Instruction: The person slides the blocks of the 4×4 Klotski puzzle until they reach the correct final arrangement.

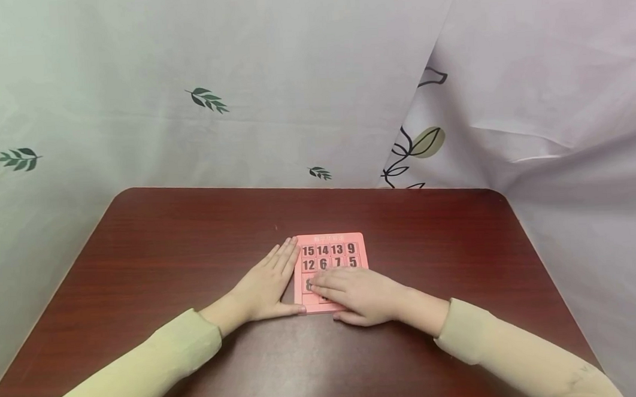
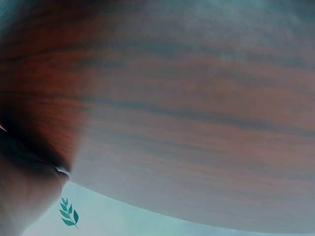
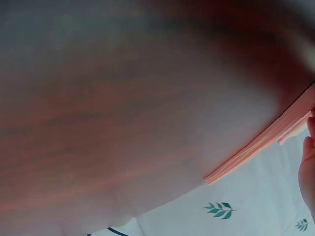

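Left hand (image 1: 266, 288), straight-fingered, flanks the number board (image 1: 328, 239); right hand (image 1: 366, 292), also unclenched, partly covers its near tiles (image 1: 305, 286). Board seems light, stiff, best held by its sides.

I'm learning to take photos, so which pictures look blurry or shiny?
Head view: the board is readable where uncovered, with glare on the table; left wrist view: the table looks hazy, the left hand dim; right wrist view: the table is blurry, the leaf print clearer.

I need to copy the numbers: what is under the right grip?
The flat pink number-tile board; some tiles show partly beside the right grip. Covered numbers cannot be read.
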`<state>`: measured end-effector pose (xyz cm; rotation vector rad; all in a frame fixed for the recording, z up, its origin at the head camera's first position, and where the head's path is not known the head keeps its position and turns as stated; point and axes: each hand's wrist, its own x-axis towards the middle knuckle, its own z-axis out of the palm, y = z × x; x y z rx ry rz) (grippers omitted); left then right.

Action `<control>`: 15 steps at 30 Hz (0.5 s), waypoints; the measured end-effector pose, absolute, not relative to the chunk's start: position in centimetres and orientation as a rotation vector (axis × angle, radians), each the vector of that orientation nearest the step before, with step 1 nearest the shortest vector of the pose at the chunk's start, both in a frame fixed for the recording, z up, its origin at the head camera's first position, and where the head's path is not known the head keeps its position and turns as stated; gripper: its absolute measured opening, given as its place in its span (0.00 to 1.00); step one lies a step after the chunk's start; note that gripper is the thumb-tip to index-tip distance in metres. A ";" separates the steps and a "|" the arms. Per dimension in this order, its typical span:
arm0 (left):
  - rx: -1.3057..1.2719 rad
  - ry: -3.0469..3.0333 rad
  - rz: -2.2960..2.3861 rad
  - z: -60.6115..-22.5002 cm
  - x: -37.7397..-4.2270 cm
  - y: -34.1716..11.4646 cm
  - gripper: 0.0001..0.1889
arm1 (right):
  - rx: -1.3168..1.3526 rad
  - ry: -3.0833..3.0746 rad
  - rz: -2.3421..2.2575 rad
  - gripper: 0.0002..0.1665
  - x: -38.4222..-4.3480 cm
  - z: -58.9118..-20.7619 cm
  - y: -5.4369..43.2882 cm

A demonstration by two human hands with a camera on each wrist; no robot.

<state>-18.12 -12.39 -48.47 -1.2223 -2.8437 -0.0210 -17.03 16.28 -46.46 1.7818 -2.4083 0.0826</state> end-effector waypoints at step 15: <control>-1.224 -2.839 -0.005 -48.7 -18.2 -12.5 0.65 | 1.836 -2.350 0.109 0.37 -16.5 -46.2 16.6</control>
